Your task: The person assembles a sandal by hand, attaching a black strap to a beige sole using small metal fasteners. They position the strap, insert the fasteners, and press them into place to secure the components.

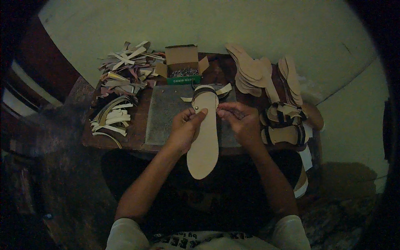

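A pale beige sandal sole (203, 143) lies lengthwise in front of me, its near end reaching past the table's front edge. My left hand (184, 130) grips it from the left, thumb pressed on its upper face. Just beyond that thumb, a small shiny round nail head (196, 108) shows near the sole's left edge. A dark strap (206, 89) crosses the far end, and pale strap ends stick out on both sides. At the sole's right edge, my right hand (243, 121) has its fingertips pinched together; whatever they hold is too small to make out.
Under the sole is a grey slab (164, 112) on the dark wooden table. An open cardboard box (183, 78) of small nails stands behind it. Leather strips (112, 116) are heaped at left. Stacked soles (252, 73) lie at back right, with strapped sandals (281, 135) nearer.
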Demonstrator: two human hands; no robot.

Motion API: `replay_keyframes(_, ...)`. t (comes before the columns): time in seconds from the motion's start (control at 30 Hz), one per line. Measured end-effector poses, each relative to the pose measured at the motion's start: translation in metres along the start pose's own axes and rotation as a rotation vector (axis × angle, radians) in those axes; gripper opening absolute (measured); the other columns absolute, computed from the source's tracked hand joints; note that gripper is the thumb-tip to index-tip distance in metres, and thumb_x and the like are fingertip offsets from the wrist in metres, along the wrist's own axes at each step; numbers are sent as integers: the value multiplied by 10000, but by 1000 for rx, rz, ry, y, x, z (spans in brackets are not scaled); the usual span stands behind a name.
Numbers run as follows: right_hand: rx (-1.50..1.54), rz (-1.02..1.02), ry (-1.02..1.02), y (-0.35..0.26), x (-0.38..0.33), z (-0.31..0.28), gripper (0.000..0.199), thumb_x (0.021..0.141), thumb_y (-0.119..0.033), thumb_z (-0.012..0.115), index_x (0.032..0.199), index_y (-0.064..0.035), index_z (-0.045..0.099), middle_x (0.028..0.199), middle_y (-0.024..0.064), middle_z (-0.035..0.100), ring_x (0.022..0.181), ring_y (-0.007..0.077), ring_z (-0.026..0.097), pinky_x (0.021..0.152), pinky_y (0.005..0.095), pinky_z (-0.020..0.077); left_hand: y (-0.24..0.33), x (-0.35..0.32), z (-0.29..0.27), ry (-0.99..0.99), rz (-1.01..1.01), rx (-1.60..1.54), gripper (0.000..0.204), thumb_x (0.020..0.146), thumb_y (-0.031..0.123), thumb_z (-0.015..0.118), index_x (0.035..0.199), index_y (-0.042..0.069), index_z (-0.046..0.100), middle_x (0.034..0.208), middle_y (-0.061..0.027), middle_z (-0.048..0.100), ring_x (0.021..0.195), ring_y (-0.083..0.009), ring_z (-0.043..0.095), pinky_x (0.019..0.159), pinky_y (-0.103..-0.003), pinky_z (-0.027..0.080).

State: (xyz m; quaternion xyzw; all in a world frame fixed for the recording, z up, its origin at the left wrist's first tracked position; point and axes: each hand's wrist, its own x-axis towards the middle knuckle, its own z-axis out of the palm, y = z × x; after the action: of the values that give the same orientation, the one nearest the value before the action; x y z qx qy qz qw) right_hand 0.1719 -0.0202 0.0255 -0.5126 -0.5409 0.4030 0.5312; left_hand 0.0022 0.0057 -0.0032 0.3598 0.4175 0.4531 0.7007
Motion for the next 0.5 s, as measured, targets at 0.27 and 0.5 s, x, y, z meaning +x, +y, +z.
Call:
replay_keyframes(0.27,-184,-304,-51,11,6,-10,118,803,11,719,919,17,697,921,91,707,842,144,667,805,271,530,-3,-2,3,-75,11,-78,166,895,213,711,919,70,629,633,47,561,447,-25,447,397,-198,327)
replay_keyframes(0.5,-74,-79,-16,-5,-1,-2,145,812,-91,742,923,-6,704,959,106,718,879,175,688,815,321,538,-7,-3,-1,-55,77,-27,169,902,220,704,901,64,641,649,47,564,469,-24,450,414,-204,333)
